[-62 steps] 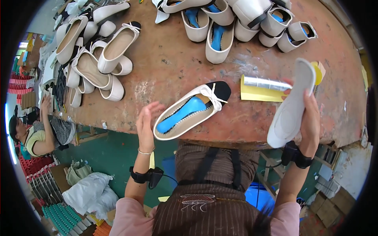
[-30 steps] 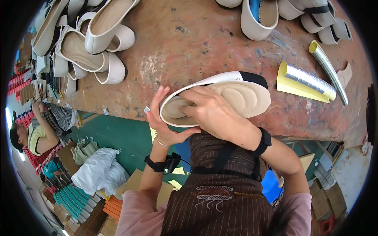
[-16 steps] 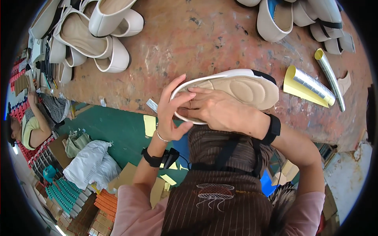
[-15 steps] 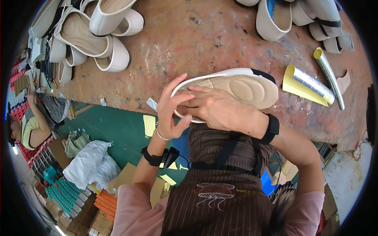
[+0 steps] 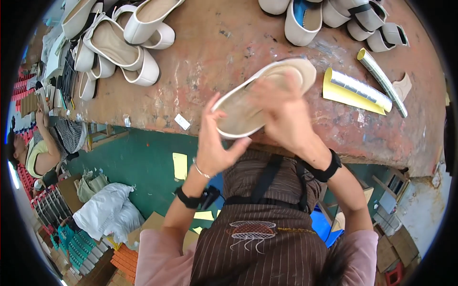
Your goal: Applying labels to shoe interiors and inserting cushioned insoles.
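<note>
Shoe-making workshop. Evidence: long, worn wooden workbench [image 5: 200,71], surface stained and scuffed; cream flat shoes [image 5: 119,43] heaped in number at its far left, more unfinished shoes [image 5: 334,14] along the far edge; foil-backed yellow sheet [image 5: 350,90] and silver roll [image 5: 381,81] on the bench; green floor [image 5: 138,157] with white sacks [image 5: 107,217] and stacked goods [image 5: 71,240]; another seated worker [image 5: 36,152] nearby.

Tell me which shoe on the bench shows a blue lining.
The cream shoe at the far edge, right of centre; its blue lining shows, while the others show beige or cream.
</note>
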The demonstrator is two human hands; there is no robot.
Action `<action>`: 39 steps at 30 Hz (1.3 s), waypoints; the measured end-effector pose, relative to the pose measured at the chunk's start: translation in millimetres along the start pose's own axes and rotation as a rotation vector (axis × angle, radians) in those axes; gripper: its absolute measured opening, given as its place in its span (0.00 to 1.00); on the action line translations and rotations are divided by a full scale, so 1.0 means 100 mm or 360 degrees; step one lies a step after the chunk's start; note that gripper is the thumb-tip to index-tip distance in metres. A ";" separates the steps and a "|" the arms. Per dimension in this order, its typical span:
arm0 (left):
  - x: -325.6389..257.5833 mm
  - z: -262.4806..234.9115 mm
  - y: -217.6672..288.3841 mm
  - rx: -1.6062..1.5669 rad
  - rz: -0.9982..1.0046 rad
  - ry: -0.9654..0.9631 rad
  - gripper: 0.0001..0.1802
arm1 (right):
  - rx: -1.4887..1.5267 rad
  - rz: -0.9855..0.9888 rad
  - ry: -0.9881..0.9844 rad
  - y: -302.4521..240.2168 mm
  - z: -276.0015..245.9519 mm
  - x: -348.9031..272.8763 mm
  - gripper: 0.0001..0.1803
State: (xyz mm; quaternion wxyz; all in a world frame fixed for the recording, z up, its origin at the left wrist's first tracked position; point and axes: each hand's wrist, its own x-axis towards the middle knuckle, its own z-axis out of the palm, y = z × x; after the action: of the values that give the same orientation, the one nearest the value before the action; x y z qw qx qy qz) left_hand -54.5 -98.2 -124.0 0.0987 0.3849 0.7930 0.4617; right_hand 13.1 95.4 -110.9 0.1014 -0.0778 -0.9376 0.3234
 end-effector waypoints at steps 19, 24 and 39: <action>-0.02 0.56 0.71 0.0856 0.0059 -0.0616 0.23 | -0.0551 -0.0004 0.0174 0.18 0.11 -0.04 0.21; 0.00 0.53 0.67 0.0846 0.0109 -0.0669 0.31 | -0.0529 0.0285 -0.0436 -0.10 -0.24 0.11 0.28; 0.06 0.50 0.71 0.0740 0.0112 -0.0826 0.25 | -0.0690 0.0142 0.0202 -0.03 -0.12 0.00 0.27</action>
State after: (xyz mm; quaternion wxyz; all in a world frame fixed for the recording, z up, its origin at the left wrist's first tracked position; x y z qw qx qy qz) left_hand 3.7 -41.3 -92.7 0.1907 0.5286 0.8118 0.1586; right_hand 15.5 99.9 -99.8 0.1267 -0.1592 -0.9726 0.1129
